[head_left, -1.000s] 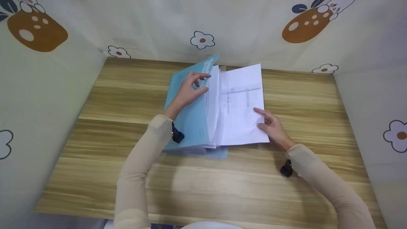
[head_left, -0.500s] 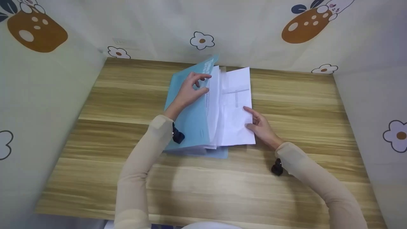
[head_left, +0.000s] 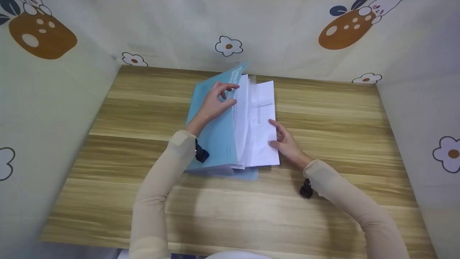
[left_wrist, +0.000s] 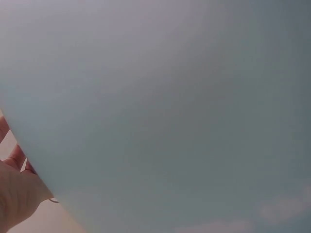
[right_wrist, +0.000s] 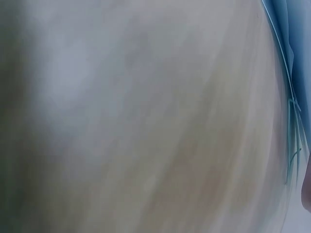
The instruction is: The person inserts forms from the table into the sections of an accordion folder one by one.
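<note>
A blue plastic folder (head_left: 215,133) lies on the table with its cover raised at an angle and white pages inside. My left hand (head_left: 215,102) is at the cover's free edge, thumb and index fingertips bent against it with a gap between them. In the left wrist view the pale cover (left_wrist: 170,107) fills most of the picture, part of my hand (left_wrist: 19,187) showing at its edge. My right hand (head_left: 287,144) pinches the right edge of a printed white sheet (head_left: 264,136); the sheet's left side lies among the folder's pages.
The wood-grain table (head_left: 345,122) has pale walls (head_left: 172,32) printed with flowers and carrots behind and at the sides. In the right wrist view, blue folder edges (right_wrist: 286,58) show at the right; the rest is blurred.
My right hand has moved left with the white sheet, so less of the sheet sticks out of the folder. The left hand and the raised cover have stayed in place.
</note>
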### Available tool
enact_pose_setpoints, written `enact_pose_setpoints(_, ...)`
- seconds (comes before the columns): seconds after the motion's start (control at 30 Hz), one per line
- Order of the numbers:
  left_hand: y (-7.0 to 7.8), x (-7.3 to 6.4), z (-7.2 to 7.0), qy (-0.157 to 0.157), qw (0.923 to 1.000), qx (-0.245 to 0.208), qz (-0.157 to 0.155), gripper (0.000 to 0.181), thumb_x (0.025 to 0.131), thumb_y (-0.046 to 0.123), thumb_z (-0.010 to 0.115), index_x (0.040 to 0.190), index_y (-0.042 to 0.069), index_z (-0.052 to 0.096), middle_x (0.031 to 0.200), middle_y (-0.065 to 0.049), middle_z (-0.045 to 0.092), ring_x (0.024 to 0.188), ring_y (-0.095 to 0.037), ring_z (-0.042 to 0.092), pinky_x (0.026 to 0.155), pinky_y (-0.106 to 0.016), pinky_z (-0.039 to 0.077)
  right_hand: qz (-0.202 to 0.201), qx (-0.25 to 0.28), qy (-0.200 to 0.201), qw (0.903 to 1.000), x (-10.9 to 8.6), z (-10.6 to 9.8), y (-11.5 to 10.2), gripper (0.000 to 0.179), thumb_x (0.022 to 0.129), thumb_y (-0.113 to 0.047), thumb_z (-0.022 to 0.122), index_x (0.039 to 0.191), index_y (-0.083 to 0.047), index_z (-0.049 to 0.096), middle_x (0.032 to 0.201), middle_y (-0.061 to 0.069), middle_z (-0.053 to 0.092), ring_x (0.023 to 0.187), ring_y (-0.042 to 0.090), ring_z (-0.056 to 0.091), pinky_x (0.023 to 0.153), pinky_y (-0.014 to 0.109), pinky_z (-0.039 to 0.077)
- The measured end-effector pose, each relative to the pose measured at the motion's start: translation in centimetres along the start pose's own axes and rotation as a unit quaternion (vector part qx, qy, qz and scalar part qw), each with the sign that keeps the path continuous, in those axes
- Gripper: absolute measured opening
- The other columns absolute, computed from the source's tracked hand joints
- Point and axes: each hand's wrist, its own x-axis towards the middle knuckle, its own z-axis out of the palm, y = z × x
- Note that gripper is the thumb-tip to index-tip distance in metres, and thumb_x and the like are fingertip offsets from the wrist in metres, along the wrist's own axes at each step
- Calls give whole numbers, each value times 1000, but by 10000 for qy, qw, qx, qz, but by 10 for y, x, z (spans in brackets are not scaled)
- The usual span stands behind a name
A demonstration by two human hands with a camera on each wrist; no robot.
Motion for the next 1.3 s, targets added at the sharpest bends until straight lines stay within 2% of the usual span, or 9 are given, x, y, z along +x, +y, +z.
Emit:
enact_pose_setpoints(0.2, 1, 0, 2, 8, 10000, -5, -9, 39, 77, 22, 62, 115, 24, 57, 105, 3, 43, 86, -13, 41, 70, -26, 40, 141, 195, -152, 9996, 1, 9, 1, 64, 75, 21, 42, 134, 3, 27, 130, 22, 33, 103, 33, 49, 76, 39, 45)
enact_pose_setpoints(0.4, 1, 2, 1, -39, 10000, 4, 78, 39, 76, 20, 60, 115, 21, 57, 105, 0, 44, 85, -15, 41, 70, -28, 38, 409, -117, -218, 9989, 1, 11, 2, 56, 76, 17, 45, 130, 4, 37, 122, 23, 42, 87, 27, 57, 70, 39, 48)
enact_pose_setpoints(0.63, 0, 2, 3, -54, 10000, 49, 41, 38, 77, 21, 61, 115, 23, 57, 104, 2, 43, 85, -13, 41, 70, -27, 38, 738, -237, -111, 9969, 5, 13, 1, 54, 77, 15, 46, 129, 3, 39, 123, 22, 44, 91, 28, 56, 72, 36, 47)
enact_pose_setpoints(0.83, 1, 1, 3, 0, 10000, 36, 85, 39, 77, 21, 61, 116, 23, 57, 105, 1, 44, 86, -13, 41, 71, -27, 39, 571, -342, 235, 9975, 6, 18, -1, 53, 77, 16, 46, 129, 3, 40, 121, 24, 45, 91, 30, 56, 69, 37, 48)
enact_pose_setpoints(1.07, 1, 1, 4, 19, 9999, 45, 113, 38, 77, 26, 61, 116, 24, 57, 105, 4, 44, 85, -12, 42, 71, -25, 40, 528, -297, 144, 9981, 7, 25, 4, 53, 77, 16, 47, 128, 3, 40, 124, 21, 43, 94, 29, 55, 74, 36, 46)
enact_pose_setpoints(1.3, 0, 1, 4, 30, 9999, 1, 145, 37, 78, 23, 61, 115, 23, 57, 104, 3, 44, 85, -12, 41, 70, -25, 39, 317, 39, 232, 9992, 7, 35, 6, 61, 72, 21, 44, 128, 3, 29, 120, 25, 44, 100, 32, 49, 79, 37, 43)
